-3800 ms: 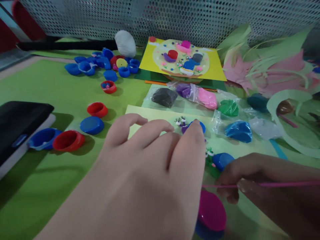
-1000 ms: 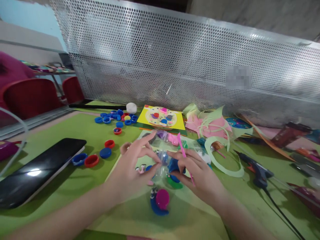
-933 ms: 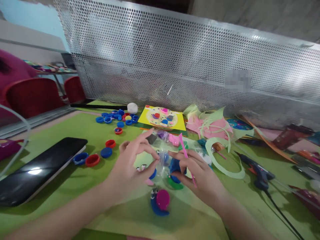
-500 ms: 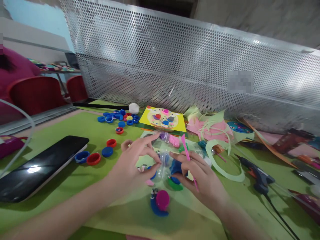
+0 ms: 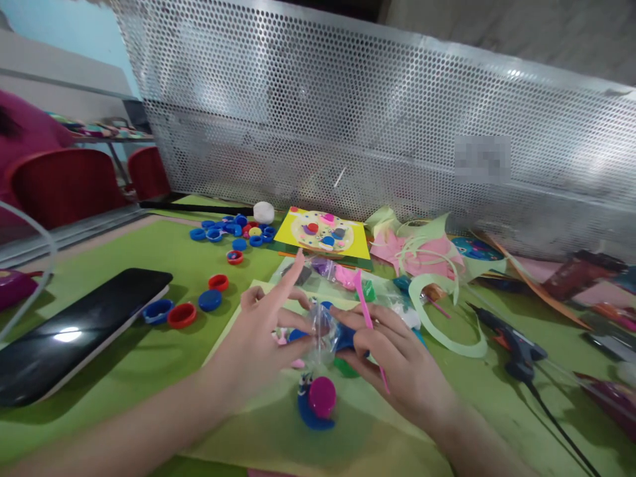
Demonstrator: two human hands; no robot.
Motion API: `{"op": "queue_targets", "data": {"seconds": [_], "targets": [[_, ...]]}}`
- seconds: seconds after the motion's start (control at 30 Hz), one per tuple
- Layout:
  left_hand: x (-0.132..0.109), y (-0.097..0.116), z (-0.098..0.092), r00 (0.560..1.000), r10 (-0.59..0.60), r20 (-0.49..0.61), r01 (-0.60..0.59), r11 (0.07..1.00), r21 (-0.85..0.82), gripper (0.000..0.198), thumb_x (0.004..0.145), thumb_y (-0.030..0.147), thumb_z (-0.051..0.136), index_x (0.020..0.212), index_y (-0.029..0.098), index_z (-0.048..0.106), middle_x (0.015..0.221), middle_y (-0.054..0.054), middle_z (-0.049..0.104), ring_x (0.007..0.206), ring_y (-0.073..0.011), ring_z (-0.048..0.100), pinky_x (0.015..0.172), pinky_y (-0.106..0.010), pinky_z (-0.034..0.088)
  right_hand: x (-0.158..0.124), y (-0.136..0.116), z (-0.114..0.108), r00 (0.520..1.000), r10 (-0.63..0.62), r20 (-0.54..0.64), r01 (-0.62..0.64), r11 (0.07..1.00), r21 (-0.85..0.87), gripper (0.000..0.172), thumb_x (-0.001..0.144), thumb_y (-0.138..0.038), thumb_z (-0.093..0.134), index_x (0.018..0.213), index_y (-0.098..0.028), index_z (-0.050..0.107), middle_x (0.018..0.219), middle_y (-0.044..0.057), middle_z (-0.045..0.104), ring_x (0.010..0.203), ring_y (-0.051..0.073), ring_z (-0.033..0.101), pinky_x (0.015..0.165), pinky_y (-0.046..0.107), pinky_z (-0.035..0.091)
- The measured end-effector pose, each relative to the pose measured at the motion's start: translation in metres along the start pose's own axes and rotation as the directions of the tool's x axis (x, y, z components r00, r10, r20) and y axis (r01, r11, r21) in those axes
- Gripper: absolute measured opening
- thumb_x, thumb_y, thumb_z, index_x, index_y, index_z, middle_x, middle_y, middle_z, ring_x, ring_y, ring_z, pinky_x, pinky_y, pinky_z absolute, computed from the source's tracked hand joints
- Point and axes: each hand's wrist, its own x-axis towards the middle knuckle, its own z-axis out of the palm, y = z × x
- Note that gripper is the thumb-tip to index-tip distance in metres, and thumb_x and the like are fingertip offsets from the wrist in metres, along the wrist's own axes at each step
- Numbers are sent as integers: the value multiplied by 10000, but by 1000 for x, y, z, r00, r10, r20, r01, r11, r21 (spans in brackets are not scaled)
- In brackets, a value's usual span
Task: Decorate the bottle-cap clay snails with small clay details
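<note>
My left hand (image 5: 258,331) pinches the left side of a small clear plastic bag (image 5: 322,331), its index finger pointing up. The bag's right part, with something blue inside, is gripped by my right hand (image 5: 397,351), which also keeps a pink plastic tool (image 5: 364,301) between its fingers. Below the hands, a blue clay snail shape with a magenta cap (image 5: 322,397) and small eyes lies on a pale yellow-green sheet (image 5: 387,437). A green piece (image 5: 346,368) shows under my right hand. Small pink and blue pieces are partly hidden behind my left fingers.
Bottle caps (image 5: 228,228) and a black phone (image 5: 84,331) lie left. A decorated yellow card (image 5: 322,235) stands behind, before a perforated metal panel (image 5: 318,119). Paper scraps (image 5: 417,255) and a glue gun (image 5: 517,351) are right. A person's pink sleeve (image 5: 34,132) shows far left.
My left fingers have closed on the clear bag and its index finger has lifted upright. The bag looks more spread between my hands. The pink tool has tilted slightly and shifted left.
</note>
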Motion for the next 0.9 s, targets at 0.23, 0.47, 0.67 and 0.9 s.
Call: {"op": "queue_targets", "data": {"seconds": [0.23,0.47,0.67,0.9], "targets": [[-5,-2,4,997,79,-3,-79,997,25,872,819,234,586,1470,360,19,705,61,767,1044,-257,642,927,-506,347,1,-2,4,1000,8,10,-8,999,35,169,887,-140,547,750,-223,494,1006,102,752,911,253,686,779,410,590],[-10,-1,7,993,91,-71,-93,995,-30,847,824,296,588,1458,411,37,725,73,767,969,-262,677,891,-493,399,2,-5,0,997,73,21,-75,988,136,212,912,-198,549,732,-233,443,979,92,749,944,214,680,808,335,578],[-8,4,7,998,-46,-54,37,987,-154,795,780,255,573,1444,344,146,678,70,715,795,-217,684,740,-366,488,0,-8,3,994,104,25,-107,974,202,204,889,-150,562,752,-235,438,900,67,740,969,206,662,824,324,566],[-7,10,5,988,-133,-82,114,973,-199,779,759,298,553,1440,272,176,596,37,680,971,-276,568,810,-425,406,-1,-8,4,993,118,-5,-115,975,190,183,892,-172,572,757,-232,463,913,64,743,943,205,664,821,326,573]]}}
